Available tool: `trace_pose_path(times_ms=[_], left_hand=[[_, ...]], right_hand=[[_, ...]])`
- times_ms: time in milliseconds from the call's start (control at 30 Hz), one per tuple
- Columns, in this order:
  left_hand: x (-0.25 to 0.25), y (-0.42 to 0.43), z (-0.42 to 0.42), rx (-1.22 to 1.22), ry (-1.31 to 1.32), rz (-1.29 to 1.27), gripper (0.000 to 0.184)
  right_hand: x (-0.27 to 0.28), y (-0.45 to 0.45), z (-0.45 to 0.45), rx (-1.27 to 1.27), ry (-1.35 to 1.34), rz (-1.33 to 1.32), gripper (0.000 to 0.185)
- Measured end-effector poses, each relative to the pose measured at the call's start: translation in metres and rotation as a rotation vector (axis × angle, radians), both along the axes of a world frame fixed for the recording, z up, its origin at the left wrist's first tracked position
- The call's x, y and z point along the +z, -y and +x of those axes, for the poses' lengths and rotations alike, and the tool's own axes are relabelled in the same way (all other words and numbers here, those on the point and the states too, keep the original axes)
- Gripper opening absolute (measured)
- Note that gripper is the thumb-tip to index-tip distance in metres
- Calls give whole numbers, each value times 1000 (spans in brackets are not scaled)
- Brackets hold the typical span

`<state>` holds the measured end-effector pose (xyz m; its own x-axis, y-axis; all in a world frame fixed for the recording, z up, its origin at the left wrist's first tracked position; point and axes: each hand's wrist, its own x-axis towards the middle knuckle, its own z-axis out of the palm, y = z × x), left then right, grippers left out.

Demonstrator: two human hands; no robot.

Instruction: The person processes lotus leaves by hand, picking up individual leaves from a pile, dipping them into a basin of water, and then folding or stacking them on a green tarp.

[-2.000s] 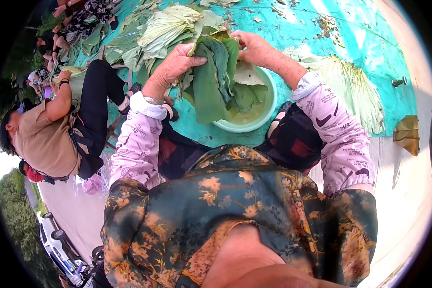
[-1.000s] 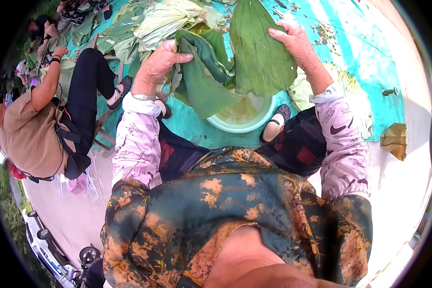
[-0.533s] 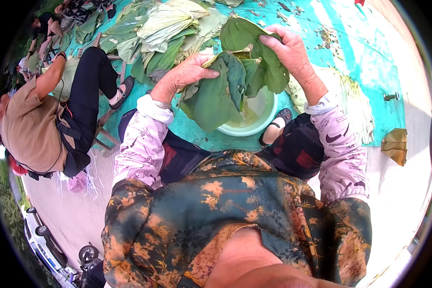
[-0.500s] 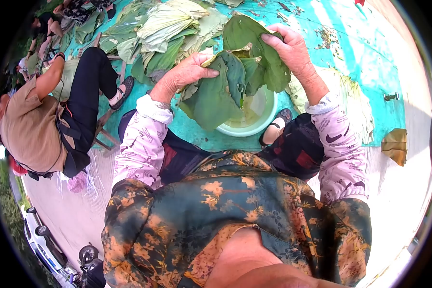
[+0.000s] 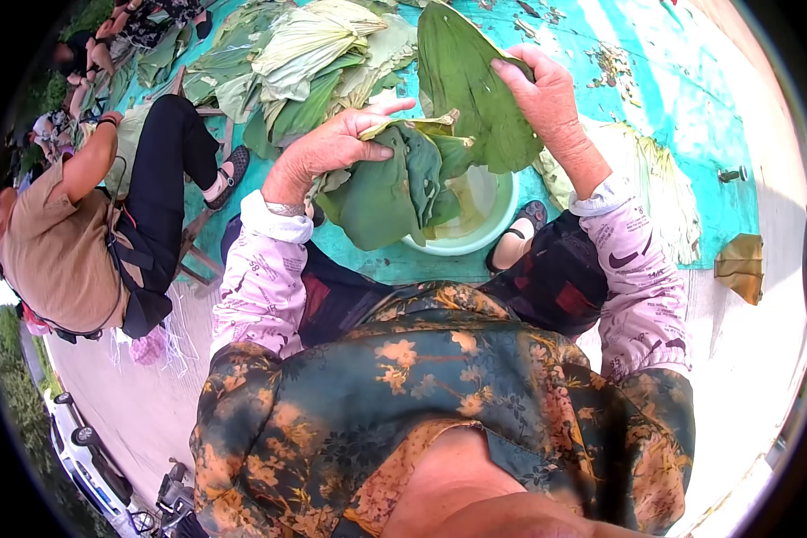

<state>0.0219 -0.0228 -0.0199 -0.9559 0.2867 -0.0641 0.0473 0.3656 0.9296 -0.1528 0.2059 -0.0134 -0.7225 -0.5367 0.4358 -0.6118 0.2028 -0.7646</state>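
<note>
My left hand pinches a bunch of folded green leaves between thumb and fingers, its index finger stretched out. The bunch hangs over the left side of a pale green basin with cloudy water. My right hand grips the edge of one large green leaf, held up beyond the basin and to the right of the bunch. The lower part of this leaf is close to the bunch; whether they touch I cannot tell.
Stacked leaves lie beyond my left hand, and a pale leaf fan lies at the right on the turquoise sheet. A seated person is at the left. A folded brown piece and a metal object are at the right.
The large leaf in my right hand has come up and opened out flatter. My left hand has shifted slightly left with the bunch, its index finger now extended.
</note>
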Motion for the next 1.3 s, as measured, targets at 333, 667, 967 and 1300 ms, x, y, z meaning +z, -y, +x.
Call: trace_pose_path(times_ms=[333,667,967,1300], left_hand=[[2,-19,-7,309,215,250,35],[-2,-24,-11,46,90,-33,27],[-11,0,-16,351,186,128,29],[35,-4,0,772,13,488,28]], right_hand=[[8,-1,0,290,385,-37,17],[11,-10,-7,513,756,100,35],[-26,-19,-38,381,829,166,29],[-100,-42,-63,-86,338,45,25]])
